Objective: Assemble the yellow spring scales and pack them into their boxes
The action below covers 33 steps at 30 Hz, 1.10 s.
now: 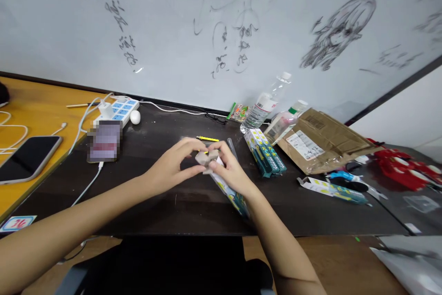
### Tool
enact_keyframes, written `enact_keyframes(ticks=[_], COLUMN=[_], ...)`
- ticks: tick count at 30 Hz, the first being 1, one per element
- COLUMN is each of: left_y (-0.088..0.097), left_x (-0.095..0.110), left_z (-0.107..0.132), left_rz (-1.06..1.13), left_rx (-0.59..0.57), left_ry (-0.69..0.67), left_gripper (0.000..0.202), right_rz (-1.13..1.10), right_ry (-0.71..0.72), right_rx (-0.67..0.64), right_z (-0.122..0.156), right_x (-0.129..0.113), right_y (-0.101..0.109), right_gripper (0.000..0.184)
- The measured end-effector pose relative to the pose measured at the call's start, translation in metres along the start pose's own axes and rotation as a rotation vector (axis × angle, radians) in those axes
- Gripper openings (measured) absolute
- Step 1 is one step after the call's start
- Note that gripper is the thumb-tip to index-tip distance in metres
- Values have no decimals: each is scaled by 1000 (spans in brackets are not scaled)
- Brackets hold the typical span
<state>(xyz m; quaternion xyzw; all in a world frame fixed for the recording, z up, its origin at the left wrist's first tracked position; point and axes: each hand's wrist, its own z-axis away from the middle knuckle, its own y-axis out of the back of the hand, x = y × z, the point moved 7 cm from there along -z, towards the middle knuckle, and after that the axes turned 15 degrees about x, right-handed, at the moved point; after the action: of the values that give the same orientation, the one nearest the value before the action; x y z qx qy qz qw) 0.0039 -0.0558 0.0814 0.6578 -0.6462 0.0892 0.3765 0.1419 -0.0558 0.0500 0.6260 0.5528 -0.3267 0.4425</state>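
My right hand (233, 169) grips a narrow printed cardboard box (232, 193) near its raised end, where grey-brown flaps (207, 158) stand open. The box is white, yellow and dark green, and its lower end slopes toward the table's front edge. My left hand (176, 164) curves round the same end from the left, thumb and fingertips pinching the flaps. Just beyond my hands lies a thin yellow tool (209, 138), partly hidden. A clear plastic strip (232, 148) is behind my right hand.
Right of my hands lie similar boxes (264, 153) and a single one (336, 190). Two bottles (264, 104), a brown parcel (324, 136), scissors (371, 189) and red items (404, 166) stand beyond. On the left are a power strip (124, 110), a charging phone (104, 142) and another phone (29, 159).
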Motion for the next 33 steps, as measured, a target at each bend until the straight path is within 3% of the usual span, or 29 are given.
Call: enact_keyframes(ticks=[3, 5, 10, 14, 17, 21, 29, 33], left_y=[2, -3, -21, -25, -29, -30, -29, -23], left_x=[-13, -19, -21, -30, -37, -41, -25, -23], left_z=[5, 6, -1, -8, -13, -18, -29, -32], left_rz=[119, 175, 146, 124, 115, 126, 26, 45], left_rx=[169, 221, 300, 461, 498, 527, 421, 415], left_ry=[147, 167, 10, -55, -70, -71, -192, -169], left_gripper=[51, 57, 57, 54, 53, 55, 45, 34], right_rz=[-44, -54, -45, -22, -10, 0, 84, 74], right_ry=[126, 214, 401, 439, 453, 511, 627, 620], right_rx=[296, 475, 740, 729, 681, 716, 692, 658], right_z=[-20, -29, -35, -35, -35, -27, -22, -24], right_x=[-8, -11, -10, 3, 12, 17, 5, -3], right_y=[14, 19, 15, 5, 2, 6, 13, 13], right_gripper=[36, 38, 42, 46, 49, 58, 36, 26])
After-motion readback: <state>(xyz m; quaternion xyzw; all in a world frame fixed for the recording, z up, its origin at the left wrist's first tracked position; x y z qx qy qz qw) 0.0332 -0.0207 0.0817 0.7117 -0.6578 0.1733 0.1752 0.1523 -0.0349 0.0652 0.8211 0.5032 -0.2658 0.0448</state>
